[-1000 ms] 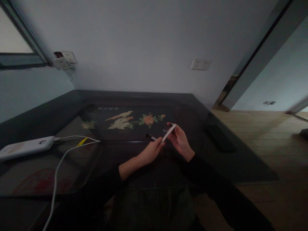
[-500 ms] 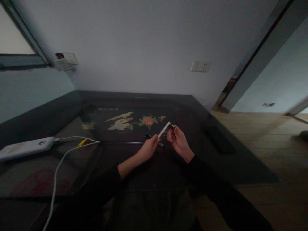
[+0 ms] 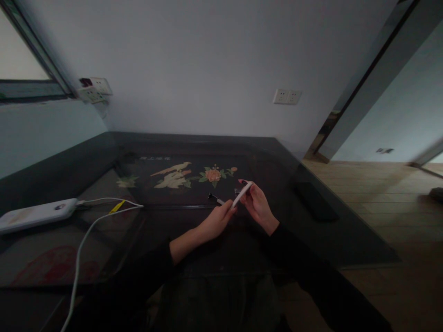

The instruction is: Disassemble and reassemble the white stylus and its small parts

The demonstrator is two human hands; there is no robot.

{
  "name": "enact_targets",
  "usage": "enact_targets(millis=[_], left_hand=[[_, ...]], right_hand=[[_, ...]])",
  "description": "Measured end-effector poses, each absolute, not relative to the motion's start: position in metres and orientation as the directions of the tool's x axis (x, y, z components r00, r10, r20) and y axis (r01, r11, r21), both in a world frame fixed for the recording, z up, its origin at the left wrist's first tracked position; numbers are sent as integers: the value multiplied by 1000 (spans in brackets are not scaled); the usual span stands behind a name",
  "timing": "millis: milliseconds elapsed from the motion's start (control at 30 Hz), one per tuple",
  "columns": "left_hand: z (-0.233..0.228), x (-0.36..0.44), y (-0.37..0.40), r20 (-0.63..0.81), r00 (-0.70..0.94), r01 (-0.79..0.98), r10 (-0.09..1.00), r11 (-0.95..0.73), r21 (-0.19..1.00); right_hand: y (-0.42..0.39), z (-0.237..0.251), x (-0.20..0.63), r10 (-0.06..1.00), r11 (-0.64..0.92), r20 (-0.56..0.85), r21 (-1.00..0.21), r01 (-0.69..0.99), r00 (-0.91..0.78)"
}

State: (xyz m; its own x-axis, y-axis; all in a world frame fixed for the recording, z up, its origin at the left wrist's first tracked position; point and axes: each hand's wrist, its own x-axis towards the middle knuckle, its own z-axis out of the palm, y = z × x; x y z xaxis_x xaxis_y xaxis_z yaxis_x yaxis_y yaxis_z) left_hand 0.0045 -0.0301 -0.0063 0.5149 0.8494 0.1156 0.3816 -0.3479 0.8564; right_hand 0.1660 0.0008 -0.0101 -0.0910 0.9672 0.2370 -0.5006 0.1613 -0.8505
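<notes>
My left hand is closed round the lower end of a slim white stick-like thing, which slants up to the right above the table. At its upper end my right hand is closed, with a small dark piece between thumb and fingers; its kind is too small to tell. Under and behind the left hand lies a thin pen-like thing with a black end, partly hidden by the fingers. A small clear item shows beside the right fingertips, its shape unclear.
The dark table has an inlaid bird and flower picture. A white power bank with a white cable lies at the left. To the right is a flat black rectangular object. Behind the table stands a wall with sockets.
The white stick has dropped slightly and shifted right, its upper end now against the right fingers. My left hand has moved slightly right and down, covering more of the pen-like thing's near end.
</notes>
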Motion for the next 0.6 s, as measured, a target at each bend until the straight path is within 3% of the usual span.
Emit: enact_targets(millis=[600], left_hand=[[-10, -1, -18, 128, 401, 412, 907, -303, 859]], right_hand=[[-1, -7, 164, 948, 213, 299, -850, -482, -107]])
